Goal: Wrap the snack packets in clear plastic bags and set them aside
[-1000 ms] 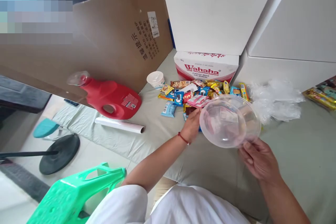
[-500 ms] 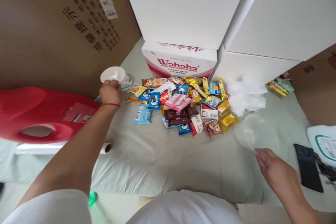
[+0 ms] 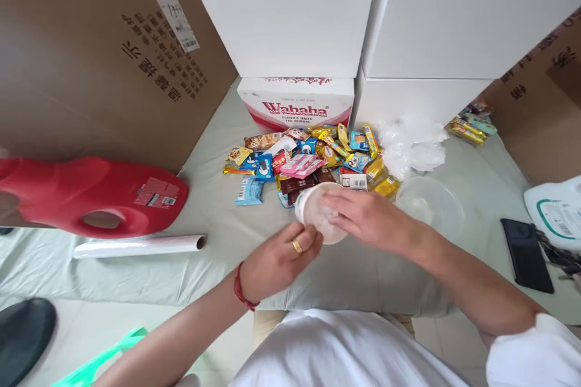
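Observation:
My left hand [image 3: 281, 257], wearing a ring and a red cord bracelet, grips the near side of a white paper tub [image 3: 301, 204]. The tub is tilted towards me. A pale, translucent round lid [image 3: 316, 216] appears to lie across its mouth. My right hand [image 3: 363, 214] reaches over from the right with its fingers on that lid; its thumb is hidden. Just beyond the tub lies a heap of wrapped snacks [image 3: 290, 163], partly covered by the tub and my right hand. Right of the hands is a clear round plastic container [image 3: 447, 208].
A red jug [image 3: 158, 211] and a white film roll [image 3: 140, 248] lie left. Behind the snacks stands a Wahaha carton [image 3: 295, 112] below white boxes [image 3: 281, 12]. Crumpled clear plastic [image 3: 413, 148], a phone [image 3: 526, 254] and a white bottle [image 3: 556, 211] are right.
My left hand has brought the tub from beside the red jug to the middle front. My right hand has left the clear round container and come to the tub's mouth.

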`<state>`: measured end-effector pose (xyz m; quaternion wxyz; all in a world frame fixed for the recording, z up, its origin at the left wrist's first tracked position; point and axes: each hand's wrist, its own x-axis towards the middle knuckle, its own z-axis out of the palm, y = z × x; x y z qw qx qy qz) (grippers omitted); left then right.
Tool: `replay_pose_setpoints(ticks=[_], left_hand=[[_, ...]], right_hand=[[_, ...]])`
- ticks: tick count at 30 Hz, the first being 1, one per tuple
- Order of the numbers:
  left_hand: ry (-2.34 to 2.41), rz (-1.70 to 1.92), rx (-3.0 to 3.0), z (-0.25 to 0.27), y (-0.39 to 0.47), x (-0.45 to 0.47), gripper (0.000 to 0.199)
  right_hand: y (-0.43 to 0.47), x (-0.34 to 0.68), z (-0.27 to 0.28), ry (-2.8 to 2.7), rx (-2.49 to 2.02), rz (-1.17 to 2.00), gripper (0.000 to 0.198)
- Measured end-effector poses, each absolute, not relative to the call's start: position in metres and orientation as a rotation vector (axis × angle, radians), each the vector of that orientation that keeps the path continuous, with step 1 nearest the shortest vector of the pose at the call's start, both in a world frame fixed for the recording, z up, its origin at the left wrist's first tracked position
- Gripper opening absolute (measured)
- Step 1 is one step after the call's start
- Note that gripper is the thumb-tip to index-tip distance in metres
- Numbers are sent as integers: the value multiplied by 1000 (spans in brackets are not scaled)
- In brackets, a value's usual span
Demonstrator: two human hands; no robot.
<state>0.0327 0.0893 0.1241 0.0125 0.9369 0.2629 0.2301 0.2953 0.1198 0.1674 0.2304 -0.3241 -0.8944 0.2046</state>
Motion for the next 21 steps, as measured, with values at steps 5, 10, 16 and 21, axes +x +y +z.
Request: replay_pose_setpoints(ticks=[5, 10, 16, 21], left_hand=[[582, 717, 2991, 113, 68, 68, 20], [482, 607, 2919, 82, 55, 77, 20], [675, 708, 2697, 73, 60, 67, 32], [893, 915, 2587, 76, 70, 62, 47]], right_hand=[[130, 266, 127, -2711, -1411, 843, 27], [104, 269, 86, -2671, -1346, 1217, 24], [96, 328, 116, -2290, -1418, 1131, 17], [207, 400, 153, -1621, -1764, 436, 38]])
